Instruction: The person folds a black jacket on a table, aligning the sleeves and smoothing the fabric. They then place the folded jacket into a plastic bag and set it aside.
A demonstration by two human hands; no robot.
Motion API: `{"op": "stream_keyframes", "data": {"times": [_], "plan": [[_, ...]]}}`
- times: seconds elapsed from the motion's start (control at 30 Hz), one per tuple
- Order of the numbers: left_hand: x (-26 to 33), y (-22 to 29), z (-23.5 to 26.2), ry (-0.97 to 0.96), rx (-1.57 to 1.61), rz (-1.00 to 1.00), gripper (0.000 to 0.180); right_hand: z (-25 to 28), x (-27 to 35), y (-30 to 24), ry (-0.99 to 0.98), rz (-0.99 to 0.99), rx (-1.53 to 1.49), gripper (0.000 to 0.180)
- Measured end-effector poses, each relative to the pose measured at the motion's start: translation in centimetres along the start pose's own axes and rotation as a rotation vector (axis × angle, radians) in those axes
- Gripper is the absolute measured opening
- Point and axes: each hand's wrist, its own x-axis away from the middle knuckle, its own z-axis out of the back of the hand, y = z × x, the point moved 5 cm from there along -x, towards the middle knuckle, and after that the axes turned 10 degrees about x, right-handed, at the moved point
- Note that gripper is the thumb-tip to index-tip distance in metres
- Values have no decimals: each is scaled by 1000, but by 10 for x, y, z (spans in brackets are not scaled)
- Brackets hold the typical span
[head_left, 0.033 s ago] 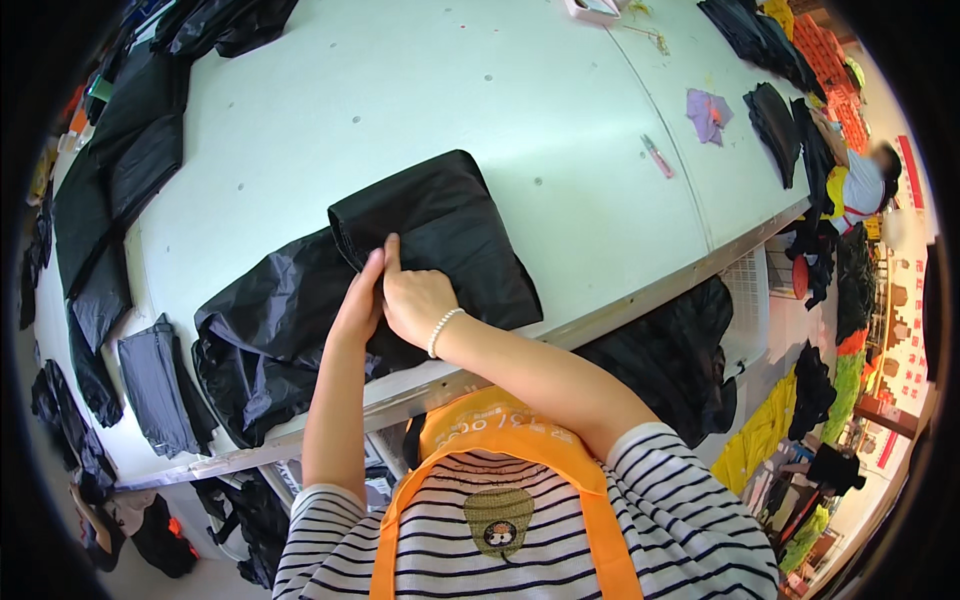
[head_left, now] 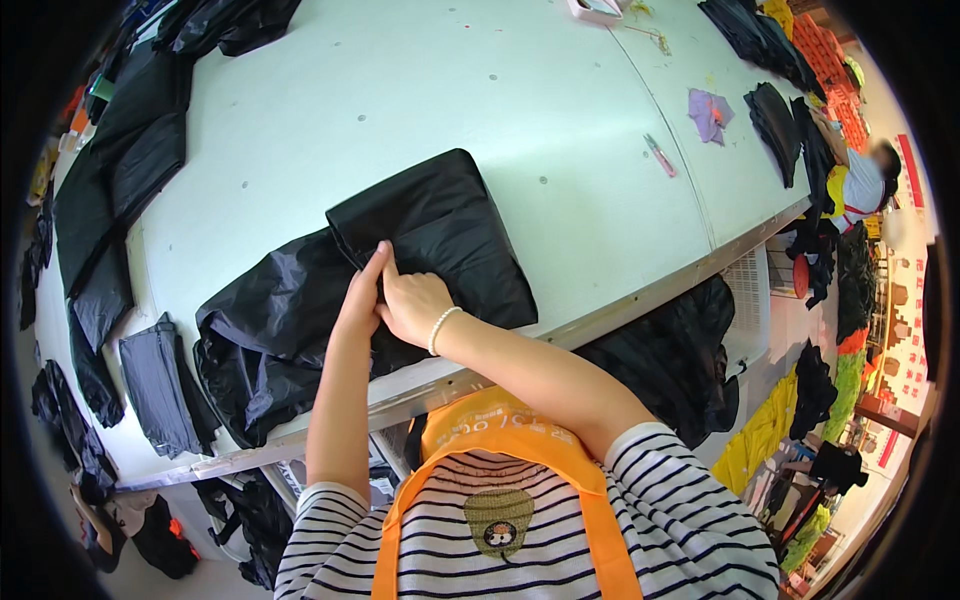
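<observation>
Garment (head_left: 455,225), black and shiny, lies at the near edge of the white surface (head_left: 420,80); right part folded into a flat block, left part loose and crumpled, reaching down to that edge. Left hand (head_left: 360,298) at the fold line where block meets loose part, fingers together, pointing away from the near edge; can't tell if it pinches cloth. Right hand (head_left: 418,305) right beside it, on the block, index extended, other fingers curled under; pinch can't be told either. Bead bracelet (head_left: 440,330) on right wrist. Left of the garment, by the surface's near-left corner, folded grey piece (head_left: 160,385); long black garments (head_left: 95,220) strung along the left edge. Toward the right end: pink-and-clear tool (head_left: 660,157), kind unclear, then purple cloth (head_left: 710,115), then dark folded stack (head_left: 772,130) near the right edge. White box (head_left: 597,10) farther off, cut by the frame. Below the near edge, right side: black heap (head_left: 680,360) beside white basket (head_left: 752,300). Wearer in orange apron (head_left: 490,425), striped shirt (head_left: 690,510). Co-worker (head_left: 862,185) past the right edge.
</observation>
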Motion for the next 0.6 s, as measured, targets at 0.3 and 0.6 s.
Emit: {"op": "stream_keyframes", "data": {"times": [0.3, 0.6], "plan": [[-19, -10, 21, -81, 143, 43, 49, 18, -4, 95, 403, 12, 317, 53], [-29, -6, 27, -68, 0, -1, 62, 7, -32, 109, 321, 60, 237, 46]]}}
